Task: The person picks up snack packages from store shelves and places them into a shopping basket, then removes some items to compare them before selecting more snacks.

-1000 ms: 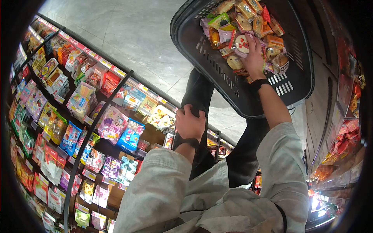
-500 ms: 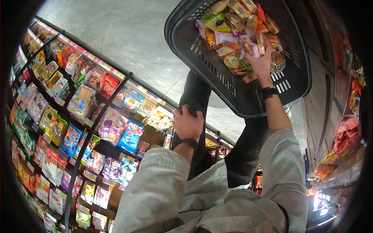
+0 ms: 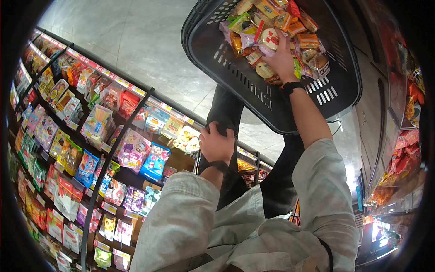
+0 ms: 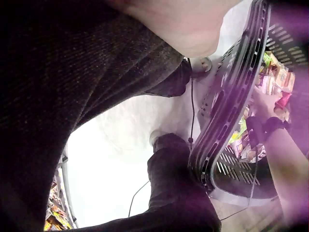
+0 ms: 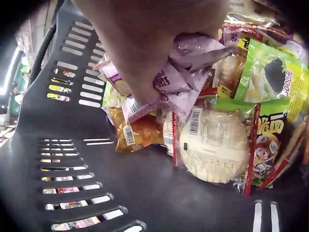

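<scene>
In the head view, the right hand [image 3: 282, 61] is inside a dark basket [image 3: 240, 79], its fingers bent around a purple-wrapped snack [image 3: 266, 50] beside a round white one with red print [image 3: 270, 39]. The right wrist view has the hand [image 5: 159, 43] over the crinkled purple wrapper [image 5: 181, 82], its fingertips partly hidden. The left hand [image 3: 217, 144] rests over the dark-trousered knee, fingers spread and loosely bent, with no package in it. Only part of the left hand [image 4: 183, 24] shows in the left wrist view.
Shelves of bagged snacks [image 3: 131, 147] run along the left, with a price-label rail [image 3: 108, 77] on their edge. Grey floor [image 3: 149, 41] lies between shelf and basket. More red packages [image 3: 405, 145] are at the far right.
The right hand has moved left and lowered from the purple package lifted half a second ago; the round white snack shows again. The basket appears slightly farther left. The left hand stays on the knee.
</scene>
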`<state>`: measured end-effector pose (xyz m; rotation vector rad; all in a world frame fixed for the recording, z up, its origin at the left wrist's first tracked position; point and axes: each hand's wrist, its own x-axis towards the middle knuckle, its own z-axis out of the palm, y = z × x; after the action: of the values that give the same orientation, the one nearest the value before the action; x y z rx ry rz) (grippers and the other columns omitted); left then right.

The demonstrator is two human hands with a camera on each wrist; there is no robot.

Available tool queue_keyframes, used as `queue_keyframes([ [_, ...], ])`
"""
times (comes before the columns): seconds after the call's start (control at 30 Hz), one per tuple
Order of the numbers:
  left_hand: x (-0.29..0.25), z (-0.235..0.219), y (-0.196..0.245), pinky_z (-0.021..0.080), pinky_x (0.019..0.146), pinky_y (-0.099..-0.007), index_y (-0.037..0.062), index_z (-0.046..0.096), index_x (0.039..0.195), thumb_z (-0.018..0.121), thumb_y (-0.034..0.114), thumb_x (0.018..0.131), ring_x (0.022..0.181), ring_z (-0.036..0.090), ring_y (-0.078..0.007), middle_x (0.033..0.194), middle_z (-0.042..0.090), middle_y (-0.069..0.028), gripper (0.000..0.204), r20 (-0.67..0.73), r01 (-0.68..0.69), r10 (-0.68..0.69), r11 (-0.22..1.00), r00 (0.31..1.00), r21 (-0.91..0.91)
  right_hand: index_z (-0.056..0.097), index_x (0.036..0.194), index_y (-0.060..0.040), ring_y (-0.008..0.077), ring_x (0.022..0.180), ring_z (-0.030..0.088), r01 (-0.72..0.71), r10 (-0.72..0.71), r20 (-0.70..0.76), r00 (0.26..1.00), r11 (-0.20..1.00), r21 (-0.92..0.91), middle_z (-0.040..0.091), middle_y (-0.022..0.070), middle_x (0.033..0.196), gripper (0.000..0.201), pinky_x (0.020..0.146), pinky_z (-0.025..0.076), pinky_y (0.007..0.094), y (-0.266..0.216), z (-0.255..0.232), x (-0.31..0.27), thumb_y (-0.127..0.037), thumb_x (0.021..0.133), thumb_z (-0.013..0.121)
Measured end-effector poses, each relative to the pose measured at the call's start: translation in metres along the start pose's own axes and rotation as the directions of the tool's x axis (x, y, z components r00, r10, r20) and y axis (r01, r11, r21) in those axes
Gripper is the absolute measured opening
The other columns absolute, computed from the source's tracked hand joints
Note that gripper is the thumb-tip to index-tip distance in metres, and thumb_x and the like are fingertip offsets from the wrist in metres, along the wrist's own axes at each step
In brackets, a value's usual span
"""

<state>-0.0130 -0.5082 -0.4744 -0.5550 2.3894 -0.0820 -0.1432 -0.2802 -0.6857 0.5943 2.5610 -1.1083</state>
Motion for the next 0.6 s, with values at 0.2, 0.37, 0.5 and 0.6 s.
queue_keyframes([
  [0.2, 0.002, -0.003, -0.002, 0.052, 0.091, -0.0526, 0.0116, 0.065, 0.118, 0.071, 0.039, 0.082, 0.105, 0.062, -0.0426, 0.113, 0.062, -0.0211, 0.045, 0.038, -0.015, 0.016, 0.999, 0.999, -0.029, 0.021, 0.158, -0.0322, 0.0477, 0.115, 0.064, -0.121, 0.130, 0.086, 0.988, 0.987, -0.104, 0.037, 0.0279, 0.153, 0.114, 0.090, 0.059, 0.0507, -0.007, 0.000, 0.011, -0.032, 0.069, 0.091],
  [0.37, 0.002, -0.003, -0.003, 0.053, 0.091, -0.0529, 0.0111, 0.065, 0.118, 0.071, 0.039, 0.082, 0.105, 0.062, -0.0431, 0.114, 0.062, -0.0212, 0.046, 0.029, -0.016, 0.018, 0.999, 0.999, -0.048, 0.019, 0.159, -0.0342, 0.0468, 0.115, 0.064, -0.139, 0.152, 0.087, 0.985, 0.981, -0.139, 0.041, 0.0286, 0.150, 0.116, 0.091, 0.059, 0.0504, -0.007, 0.005, 0.015, -0.031, 0.069, 0.092],
  [0.5, 0.003, -0.003, -0.001, 0.053, 0.089, -0.0520, 0.0119, 0.066, 0.116, 0.071, 0.039, 0.081, 0.103, 0.063, -0.0414, 0.112, 0.062, -0.0197, 0.045, 0.025, 0.004, -0.003, 1.000, 1.000, -0.024, 0.023, 0.158, -0.0304, 0.0459, 0.121, 0.060, -0.168, 0.175, 0.056, 0.983, 0.979, -0.119, 0.046, 0.0258, 0.146, 0.114, 0.097, 0.056, 0.0501, -0.010, 0.004, 0.010, -0.033, 0.068, 0.093],
  [0.6, 0.002, 0.000, -0.004, 0.052, 0.087, -0.0503, 0.0135, 0.067, 0.113, 0.072, 0.038, 0.079, 0.099, 0.063, -0.0390, 0.108, 0.061, -0.0170, 0.042, -0.012, -0.001, 0.001, 1.000, 1.000, -0.012, 0.028, 0.157, -0.0286, 0.0437, 0.125, 0.058, -0.123, 0.123, 0.005, 0.992, 0.992, -0.004, 0.051, 0.0245, 0.143, 0.110, 0.101, 0.053, 0.0494, -0.001, 0.004, 0.006, -0.033, 0.068, 0.093],
])
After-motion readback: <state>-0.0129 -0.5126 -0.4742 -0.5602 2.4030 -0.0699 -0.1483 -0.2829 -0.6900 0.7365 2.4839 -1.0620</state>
